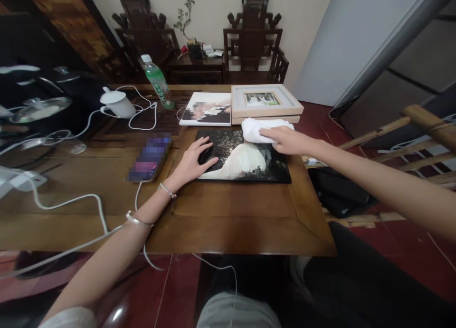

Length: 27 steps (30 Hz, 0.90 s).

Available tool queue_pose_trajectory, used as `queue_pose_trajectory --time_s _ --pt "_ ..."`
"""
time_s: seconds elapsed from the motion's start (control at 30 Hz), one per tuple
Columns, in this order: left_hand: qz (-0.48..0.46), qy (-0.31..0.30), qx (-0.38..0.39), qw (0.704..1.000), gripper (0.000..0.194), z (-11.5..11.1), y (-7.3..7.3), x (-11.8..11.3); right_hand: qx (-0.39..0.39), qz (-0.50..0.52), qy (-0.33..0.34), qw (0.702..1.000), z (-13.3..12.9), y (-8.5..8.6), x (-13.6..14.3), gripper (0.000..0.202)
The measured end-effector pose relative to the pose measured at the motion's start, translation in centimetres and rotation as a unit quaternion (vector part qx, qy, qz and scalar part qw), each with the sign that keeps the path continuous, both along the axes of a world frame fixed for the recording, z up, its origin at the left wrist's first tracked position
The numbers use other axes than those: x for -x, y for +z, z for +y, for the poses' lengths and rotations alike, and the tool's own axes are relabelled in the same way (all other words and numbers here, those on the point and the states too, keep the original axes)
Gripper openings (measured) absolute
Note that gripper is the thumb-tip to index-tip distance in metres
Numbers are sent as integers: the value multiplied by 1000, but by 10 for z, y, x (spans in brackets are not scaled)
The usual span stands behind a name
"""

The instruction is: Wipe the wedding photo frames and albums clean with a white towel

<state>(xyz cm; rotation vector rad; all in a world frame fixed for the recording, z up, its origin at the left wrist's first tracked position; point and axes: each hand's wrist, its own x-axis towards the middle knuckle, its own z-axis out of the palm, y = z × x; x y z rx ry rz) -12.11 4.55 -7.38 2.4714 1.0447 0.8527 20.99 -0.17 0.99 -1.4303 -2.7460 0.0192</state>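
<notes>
Cloth (257,130), white and folded, is gripped in the right hand's (288,140) closed fingers at the photo panel's (245,157) far edge; the left hand (193,162), fingers spread, presses its left edge, apparently steadying it near the table's (228,245) right end.

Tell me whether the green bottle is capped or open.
Capped: the bottle has a white cap sitting on its neck. How tightly it is screwed on, I cannot tell.

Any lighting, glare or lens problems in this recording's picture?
Head view: wide-angle distortion, with the right forearm stretched toward the edge; dim light, the pot at left sunk in shadow; a small glare spot low at left; pixelation over the phone and part of the white-edged photo.
</notes>
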Motion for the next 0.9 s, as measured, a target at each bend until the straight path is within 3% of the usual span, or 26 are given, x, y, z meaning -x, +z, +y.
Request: queue_pose_trajectory --time_s 0.13,0.23,0.33,0.43,0.53,0.63,0.77,0.9 --pt "-13 -3 -1 1000 52 -1 2 0 -1 -3 -7 1000 19 8 -2 42" --pt "-19 7 -4 1000 53 -2 2 -1 10 -3 -5 1000 7 0 2 45" --pt "-20 14 -1 1000 53 -3 1 -2 -7 10 -5 1000 -31 -16 12 50" --pt "-18 14 4 1000 53 -4 2 -2 -47 41 2 998 -84 -30 28 58" --pt "-18 22 11 1000 54 -3 1 -2 -23 44 32 998 -133 -34 44 63" --pt "-13 23 23 999 53 -1 0 -1 0 28 46 999 -159 -32 50 63" --pt "22 7 34 999 56 1 -3 2 -11 29 60 998 -147 -30 41 62" --pt "31 4 33 999 57 1 -2 2 -23 45 54 997 -103 -26 26 59"
